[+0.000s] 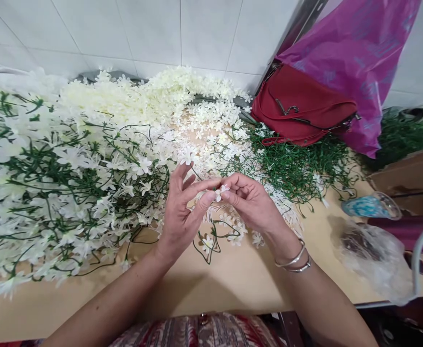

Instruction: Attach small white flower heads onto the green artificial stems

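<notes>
A small white artificial flower [218, 194] sits between the fingertips of both my hands, above the middle of the table. My left hand [186, 207] pinches it with thumb and index finger, its other fingers raised. From the right, my right hand [249, 200] grips the same flower with thumb and fingertips. Another white blossom [187, 155] shows just beyond the raised left fingers; whether they touch it I cannot tell. Below my hands lies a thin green stem [213, 236] with small white flowers on it.
Assembled white flowers with green stems [70, 193] are heaped at left. Loose cream petals [161, 94] lie along the tiled wall. Green stems [298, 161] spread below a red bag [301, 103] and a purple plastic bag [363, 62]. A clear plastic bag [377, 260] lies at right.
</notes>
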The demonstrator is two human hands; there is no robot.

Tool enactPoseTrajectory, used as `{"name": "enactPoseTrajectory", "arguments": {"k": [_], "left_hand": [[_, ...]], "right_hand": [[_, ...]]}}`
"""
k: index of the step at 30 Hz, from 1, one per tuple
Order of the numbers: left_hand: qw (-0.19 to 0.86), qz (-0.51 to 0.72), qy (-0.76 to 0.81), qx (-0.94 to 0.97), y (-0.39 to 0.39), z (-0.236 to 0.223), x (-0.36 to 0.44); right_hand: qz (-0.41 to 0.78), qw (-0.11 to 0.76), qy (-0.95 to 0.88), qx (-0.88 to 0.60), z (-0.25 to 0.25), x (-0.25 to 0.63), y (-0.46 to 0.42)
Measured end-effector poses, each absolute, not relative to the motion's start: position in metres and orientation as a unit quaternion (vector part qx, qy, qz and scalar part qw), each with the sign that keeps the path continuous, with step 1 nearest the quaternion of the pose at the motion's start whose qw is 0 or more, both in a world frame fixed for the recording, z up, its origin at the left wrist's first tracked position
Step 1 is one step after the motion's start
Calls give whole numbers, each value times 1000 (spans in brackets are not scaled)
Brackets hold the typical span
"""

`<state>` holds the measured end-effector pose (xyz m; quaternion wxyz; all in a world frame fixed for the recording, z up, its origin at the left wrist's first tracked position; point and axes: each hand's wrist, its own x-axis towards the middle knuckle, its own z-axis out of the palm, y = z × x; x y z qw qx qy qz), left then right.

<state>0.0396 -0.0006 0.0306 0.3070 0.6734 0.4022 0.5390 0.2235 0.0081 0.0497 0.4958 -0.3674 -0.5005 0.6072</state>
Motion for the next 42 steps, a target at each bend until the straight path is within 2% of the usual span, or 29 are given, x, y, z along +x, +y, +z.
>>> {"name": "enactPoseTrajectory", "arguments": {"k": [6, 13, 18, 29, 42], "left_hand": [[337, 528, 396, 672, 5, 25, 38], [420, 539, 388, 619, 7, 32, 39], [410, 497, 403, 650, 7, 30, 40], [313, 489, 400, 709, 8, 27, 42], [356, 471, 418, 690, 8, 26, 40]], "right_hand": [[668, 474, -442, -365, 49, 224, 8], [650, 461, -474, -374, 54, 231, 10], [589, 489, -490, -418, 52, 237, 14], [615, 466, -462, -437, 47, 236, 17], [704, 451, -358, -416, 31, 230, 22]]}}
